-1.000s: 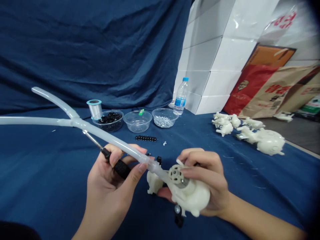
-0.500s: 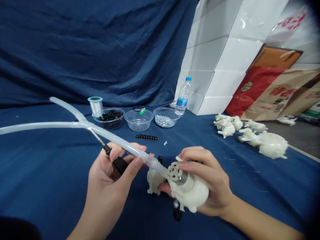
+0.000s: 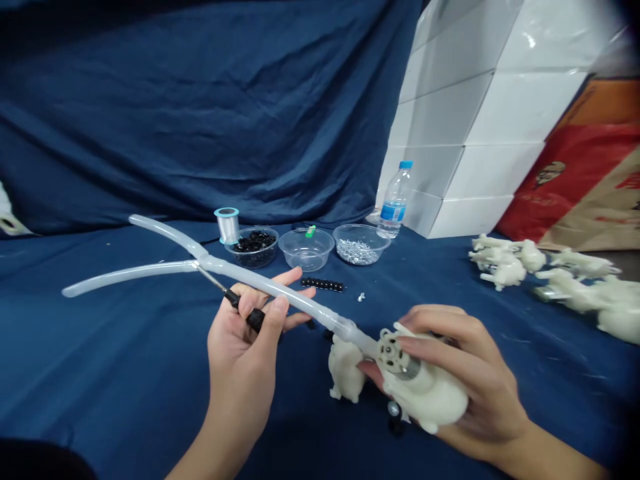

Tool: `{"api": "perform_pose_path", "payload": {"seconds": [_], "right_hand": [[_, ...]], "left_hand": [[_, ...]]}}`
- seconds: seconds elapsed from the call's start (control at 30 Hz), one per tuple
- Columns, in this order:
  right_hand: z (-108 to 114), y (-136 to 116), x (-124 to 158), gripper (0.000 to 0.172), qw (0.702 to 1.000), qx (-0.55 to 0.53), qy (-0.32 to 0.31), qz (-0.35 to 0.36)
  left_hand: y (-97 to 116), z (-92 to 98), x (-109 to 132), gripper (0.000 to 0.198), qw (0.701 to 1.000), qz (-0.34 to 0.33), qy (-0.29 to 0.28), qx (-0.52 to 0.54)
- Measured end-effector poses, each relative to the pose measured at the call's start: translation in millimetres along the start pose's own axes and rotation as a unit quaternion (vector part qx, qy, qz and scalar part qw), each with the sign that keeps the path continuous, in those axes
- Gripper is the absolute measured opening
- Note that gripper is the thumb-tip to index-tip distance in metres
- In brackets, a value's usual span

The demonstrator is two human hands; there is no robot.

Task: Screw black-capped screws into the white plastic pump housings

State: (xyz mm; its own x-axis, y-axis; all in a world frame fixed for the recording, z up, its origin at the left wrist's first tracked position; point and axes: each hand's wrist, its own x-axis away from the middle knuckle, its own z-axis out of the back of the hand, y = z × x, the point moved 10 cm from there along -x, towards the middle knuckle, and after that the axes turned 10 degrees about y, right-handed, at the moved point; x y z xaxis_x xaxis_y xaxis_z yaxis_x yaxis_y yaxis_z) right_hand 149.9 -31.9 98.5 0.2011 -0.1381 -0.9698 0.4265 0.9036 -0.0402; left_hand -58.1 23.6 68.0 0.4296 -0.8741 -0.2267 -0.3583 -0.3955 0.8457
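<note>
My left hand (image 3: 243, 373) holds a screwdriver (image 3: 255, 320) with a black handle, its metal shaft pointing up and left to the tube's fork. The thumb rests against a translucent white Y-shaped tube (image 3: 295, 300), while other fingers of that hand reach out past it. My right hand (image 3: 473, 373) grips a cream plastic housing (image 3: 440, 403) with a small round motor (image 3: 395, 353) set in it. The tube's lower end meets the housing beside the motor. Another cream plastic part (image 3: 346, 370) lies by my right thumb. Below the housing is a black piece with a screw (image 3: 395, 413).
Clear bowls hold black parts (image 3: 255, 241) and silver screws (image 3: 356, 251); a third bowl (image 3: 307, 257) has a green item at its rim. A thread spool (image 3: 229, 227), black strip (image 3: 323, 285), bottle (image 3: 395, 207), white boxes (image 3: 475, 167) and cream assemblies (image 3: 505, 267) stand around.
My left hand has slid along the tube, away from its joint near the housing, and its fingers have spread more. The camera has turned left, so everything sits further right.
</note>
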Motion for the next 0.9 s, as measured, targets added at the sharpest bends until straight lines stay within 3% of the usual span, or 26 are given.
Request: {"api": "perform_pose_path", "payload": {"seconds": [0.2,0.37,0.9], "right_hand": [[-0.9,0.5,0.0,0.068,1.0,-0.013,0.01,0.003],[-1.6,2.1,-0.4,0.065,1.0,-0.014,0.007,-0.013],[-3.8,1.1,1.0,0.049,1.0,0.006,-0.019,-0.005]], "left_hand": [[19.7,23.0,-17.4,0.035,0.994,-0.044,0.083,0.063],[33.4,41.2,-28.0,0.03,0.985,-0.082,0.128,0.086],[42.5,43.1,-29.0,0.033,0.986,-0.107,0.122,0.044]]}}
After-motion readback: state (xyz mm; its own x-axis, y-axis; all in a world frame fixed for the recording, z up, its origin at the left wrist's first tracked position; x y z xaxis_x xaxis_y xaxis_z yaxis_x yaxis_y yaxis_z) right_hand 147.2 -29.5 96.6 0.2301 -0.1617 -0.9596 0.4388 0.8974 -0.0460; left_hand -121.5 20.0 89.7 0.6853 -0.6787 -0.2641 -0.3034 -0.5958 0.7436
